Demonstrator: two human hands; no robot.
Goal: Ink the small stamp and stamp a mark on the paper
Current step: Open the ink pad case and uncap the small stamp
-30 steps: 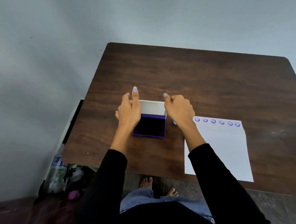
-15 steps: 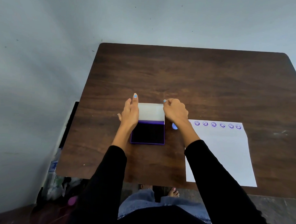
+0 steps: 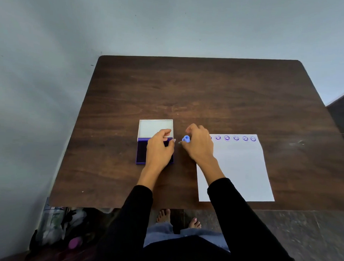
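The ink pad (image 3: 141, 150) lies open on the table, its dark purple pad toward me and its white-lined lid (image 3: 154, 126) folded flat behind. My left hand (image 3: 159, 149) is over the pad's right half with loosely curled fingers, holding nothing. The small blue stamp (image 3: 186, 139) stands on the table between the pad and the paper. My right hand (image 3: 200, 145) curves around it, thumb tip at its base and fingers arched above, not closed. The white paper (image 3: 242, 171) lies to the right with a row of purple smiley marks (image 3: 236, 138) along its far edge.
The dark wooden table (image 3: 207, 92) stands against a grey wall. Bottles and bags (image 3: 54, 227) sit on the floor under its left front corner. My bare feet (image 3: 164, 216) show below the front edge.
The lid went from held upright to lying flat. Both hands left the lid's edge; the left drew back over the pad and the right moved to the blue stamp.
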